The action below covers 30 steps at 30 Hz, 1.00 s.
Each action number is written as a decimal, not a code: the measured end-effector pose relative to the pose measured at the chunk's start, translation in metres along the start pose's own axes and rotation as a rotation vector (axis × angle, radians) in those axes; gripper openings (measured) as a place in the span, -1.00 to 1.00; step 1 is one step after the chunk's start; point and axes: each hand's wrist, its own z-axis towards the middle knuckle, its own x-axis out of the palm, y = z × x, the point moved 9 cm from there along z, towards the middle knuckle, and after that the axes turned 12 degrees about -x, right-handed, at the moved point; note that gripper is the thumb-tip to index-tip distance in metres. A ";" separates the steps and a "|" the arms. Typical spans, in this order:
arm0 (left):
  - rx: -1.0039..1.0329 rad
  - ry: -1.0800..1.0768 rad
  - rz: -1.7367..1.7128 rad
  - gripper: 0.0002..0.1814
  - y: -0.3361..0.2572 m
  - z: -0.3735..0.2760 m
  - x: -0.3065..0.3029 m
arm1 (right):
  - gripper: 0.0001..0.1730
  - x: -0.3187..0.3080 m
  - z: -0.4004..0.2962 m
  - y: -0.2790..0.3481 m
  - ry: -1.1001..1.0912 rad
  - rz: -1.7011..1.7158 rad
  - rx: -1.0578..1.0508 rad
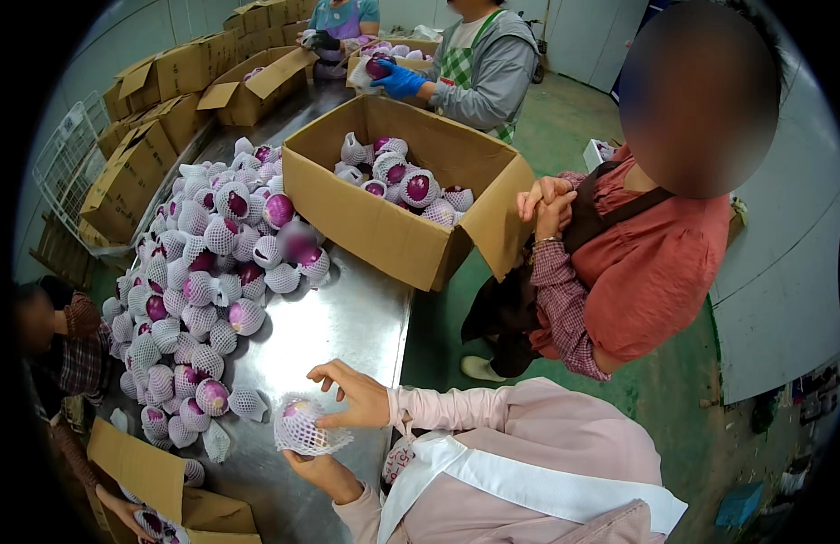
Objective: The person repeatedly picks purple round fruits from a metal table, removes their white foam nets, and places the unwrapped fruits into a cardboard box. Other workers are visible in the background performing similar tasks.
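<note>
A round purple piece of produce in a white foam net sleeve [303,427], seemingly an onion, is just above the metal table. My left hand [325,474] supports it from below, fingers partly hidden beneath it. On its other side my right hand [355,398] has the thumb against the net, with its fingers spread and raised off it. A large heap of similar net-wrapped produce [209,299] covers the far side of the steel tabletop [311,340]. Some pieces show bare purple skin through the sleeve openings. An empty-looking net sleeve [246,404] lies near the heap's edge.
An open cardboard box [365,231] with wrapped produce stands at the table's edge, beside a person in red with clasped hands [553,204]. Another open box [137,462] is at lower left, with another person's hand in it. Two people work beyond; stacked cartons [131,183] line the back.
</note>
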 end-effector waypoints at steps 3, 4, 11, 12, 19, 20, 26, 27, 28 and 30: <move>0.070 -0.001 0.161 -0.40 0.007 0.004 -0.001 | -0.08 0.016 -0.002 -0.018 0.119 0.191 0.097; 0.081 0.012 0.188 -0.39 0.009 0.005 0.001 | -0.07 0.020 -0.003 -0.018 0.105 0.259 0.062; 0.242 0.073 0.368 -0.47 0.002 0.004 0.015 | -0.18 0.018 0.001 -0.014 0.197 0.259 0.114; 0.291 0.037 0.434 -0.51 -0.006 0.000 0.002 | -0.22 0.032 0.004 -0.009 0.226 0.262 0.090; 0.033 0.368 0.159 -0.47 0.022 -0.014 0.013 | -0.41 0.020 -0.023 -0.036 0.226 0.517 -0.009; -0.014 0.324 0.083 -0.49 0.037 -0.006 -0.003 | -0.35 0.033 -0.023 -0.033 0.087 0.610 0.002; -0.089 -0.094 -0.021 -0.68 0.026 -0.019 -0.087 | -0.24 0.081 -0.006 0.010 0.213 0.173 -0.139; -0.034 -0.130 0.114 -0.72 0.031 -0.025 -0.092 | -0.21 0.085 -0.010 0.016 0.236 0.084 -0.192; 0.015 -0.201 -0.001 -0.81 0.034 -0.026 -0.102 | -0.18 0.094 -0.007 0.022 0.269 0.011 -0.254; -0.116 -0.160 -0.282 -0.83 0.040 -0.034 -0.108 | -0.13 0.107 -0.009 0.028 0.302 -0.046 -0.316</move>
